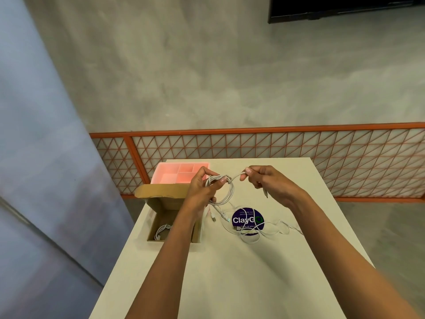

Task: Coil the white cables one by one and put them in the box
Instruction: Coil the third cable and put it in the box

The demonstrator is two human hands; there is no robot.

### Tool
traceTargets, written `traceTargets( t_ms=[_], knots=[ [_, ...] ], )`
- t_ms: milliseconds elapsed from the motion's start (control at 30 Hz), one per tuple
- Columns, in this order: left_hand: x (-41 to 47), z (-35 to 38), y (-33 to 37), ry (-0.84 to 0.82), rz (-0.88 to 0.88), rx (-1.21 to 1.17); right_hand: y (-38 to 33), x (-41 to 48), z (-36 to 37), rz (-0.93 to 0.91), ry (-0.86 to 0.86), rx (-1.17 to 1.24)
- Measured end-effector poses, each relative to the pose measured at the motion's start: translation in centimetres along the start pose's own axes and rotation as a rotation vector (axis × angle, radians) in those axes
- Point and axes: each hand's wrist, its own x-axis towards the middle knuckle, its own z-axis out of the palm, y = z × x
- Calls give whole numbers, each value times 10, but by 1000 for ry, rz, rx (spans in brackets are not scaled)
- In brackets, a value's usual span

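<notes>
You stand partway through the job, at the centre of the frame: one coiled cable (162,230) already lies in the open cardboard box (197,233) at lower left of the table (230,284), a second is half wound in your hands, and a loose tangle (262,229) waits on the tabletop to the right of centre, draped across a round purple sticker (248,219). Your left hand (202,189) is closed around the coil (222,189), thumb pressed over several loops that hang as a rough ring above the table, just right of the box. Your right hand (264,180) pinches the cable's free run between thumb and fingertips, feeding it toward the coil; the two hands are near each other but not touching, joined only by the short span of cord. A plug end and a short tail dangle below the coil toward the sticker. By the look of it, this cable needs a few more turns before it can go into the box, and how many cables make up the tangle cannot be told. The cable is thin, white and limp, its loops uneven, likely to spring open if your grip slackens. A pink divided tray (174,174) sits behind the box at the table's far left edge.
</notes>
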Motion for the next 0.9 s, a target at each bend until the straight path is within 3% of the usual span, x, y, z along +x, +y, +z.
traceTargets(
  t_ms=[167, 300, 533, 733, 900],
  knots=[
    [-2, -1, 7, -151, -15, -46, 10, 4, 0, -16, -16, 74],
    [-1, -1, 6, -137, 1, -100, 16, 3, 0, -33, -17, 60],
    [-1, 0, -2, -42, -16, -171, 35, 13, 2, -314, 220, -421],
    [1, 11, -4, 7, -49, -197, 41, 19, 25, -255, 366, -30],
    [5, 14, -5, 52, -85, -150, 48, 22, 34, -174, 353, 263]
  ],
)
